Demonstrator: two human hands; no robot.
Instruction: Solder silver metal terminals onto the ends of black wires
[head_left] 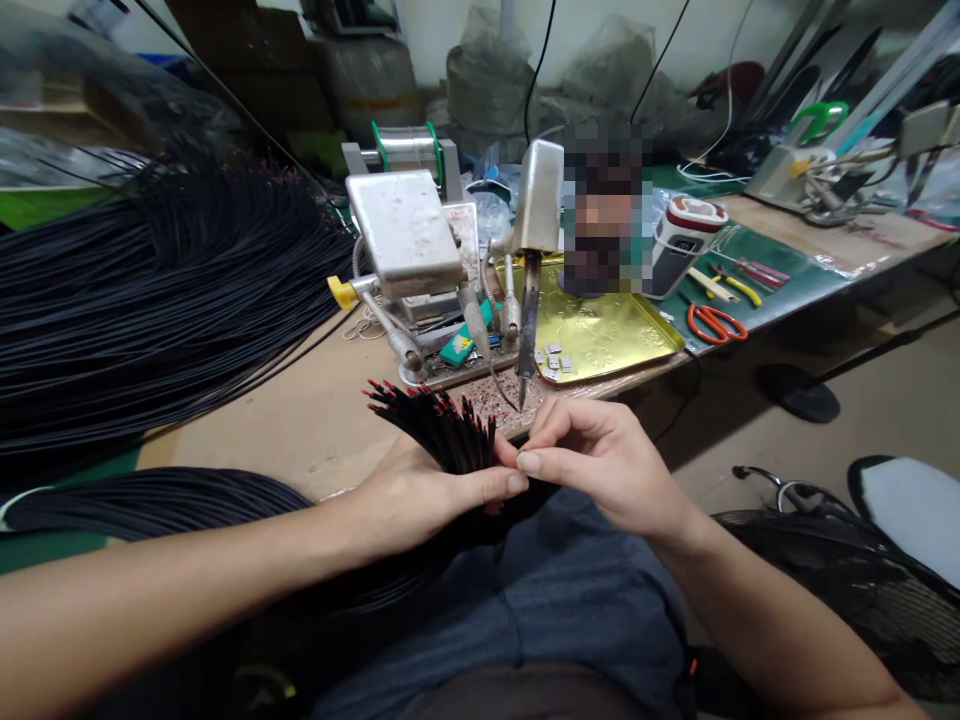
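In my left hand (pixel 420 495) is a bundle of thin black cables (pixel 450 430), their red-tipped ends fanned upward above my fist. My thumb lies across the front of the bundle. Close beside it, my right hand (pixel 607 465) pinches thumb and forefinger together near the left fingertips; whatever is between them is too small to make out. Just above my hands, a soldering iron (pixel 529 330) points straight down from its metal holder. The lower part of the bundle runs down over my lap, partly hidden by my forearm.
A large heap of black cables (pixel 150 280) covers the bench's left side. Behind the iron stands a solder spool (pixel 409 150). A gold tray (pixel 615 335) holds small metal connectors (pixel 553 360). Orange-handled scissors (pixel 716 323) and yellow-handled pliers (pixel 739 288) lie to the right, near a fan (pixel 840 590) below.
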